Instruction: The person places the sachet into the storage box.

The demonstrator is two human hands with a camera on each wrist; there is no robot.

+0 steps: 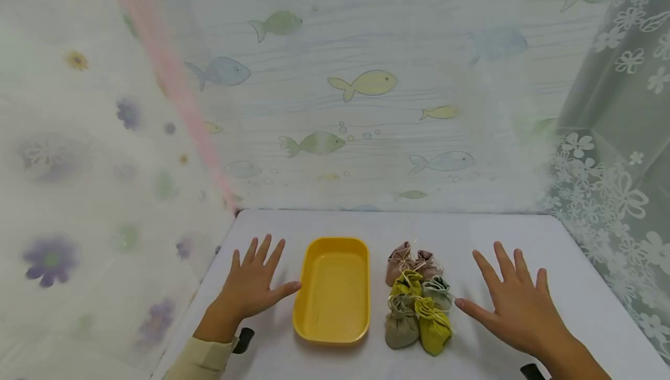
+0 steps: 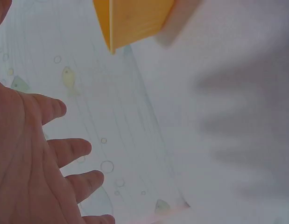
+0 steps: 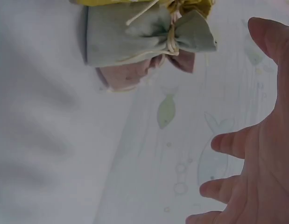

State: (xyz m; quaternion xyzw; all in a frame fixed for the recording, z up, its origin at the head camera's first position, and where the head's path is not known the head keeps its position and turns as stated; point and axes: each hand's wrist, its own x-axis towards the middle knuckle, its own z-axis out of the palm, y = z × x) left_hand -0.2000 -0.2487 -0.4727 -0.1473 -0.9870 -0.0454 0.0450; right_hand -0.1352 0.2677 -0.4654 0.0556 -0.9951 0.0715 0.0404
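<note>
My left hand (image 1: 251, 287) is spread with straight fingers just left of a yellow plastic tray (image 1: 335, 333), its thumb tip close to the tray's left rim. Right of the tray lies a cluster of small drawstring pouches: two dusty pink ones (image 1: 399, 262) at the back, a yellow-green pouch (image 1: 408, 282) and a pale grey-green pouch (image 1: 437, 291) in the middle, a taupe pouch (image 1: 402, 327) and another yellow-green pouch (image 1: 435, 330) in front. My right hand (image 1: 523, 304), fingers spread, hovers right of the pouches and holds nothing. In the left wrist view, the left palm (image 2: 27, 154) is bare.
A white table (image 1: 497, 228) carries the tray and pouches. Behind it hangs a curtain (image 1: 366, 164) printed with fish; a flower-printed curtain (image 1: 104, 205) borders the left. White flower-patterned sheer fabric (image 1: 617, 205) stands along the right side.
</note>
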